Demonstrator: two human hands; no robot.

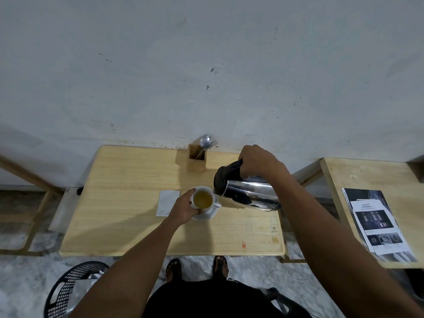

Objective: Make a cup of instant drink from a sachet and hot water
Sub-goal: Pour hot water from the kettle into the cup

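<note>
A white cup [203, 198] holding yellowish liquid stands on a white saucer [207, 214] near the middle of the wooden table [128, 214]. My left hand [183, 208] grips the cup's left side. My right hand [257, 160] holds the black handle of a steel kettle [247, 193], which is tilted steeply with its spout just over the cup's right rim. A white sachet or paper square [167, 203] lies flat on the table just left of the cup.
A wooden holder [196, 158] with a spoon and fork stands at the table's back edge by the wall. A second table [367, 180] to the right carries a printed leaflet [380, 228]. A black perforated bin [71, 288] sits on the floor at lower left.
</note>
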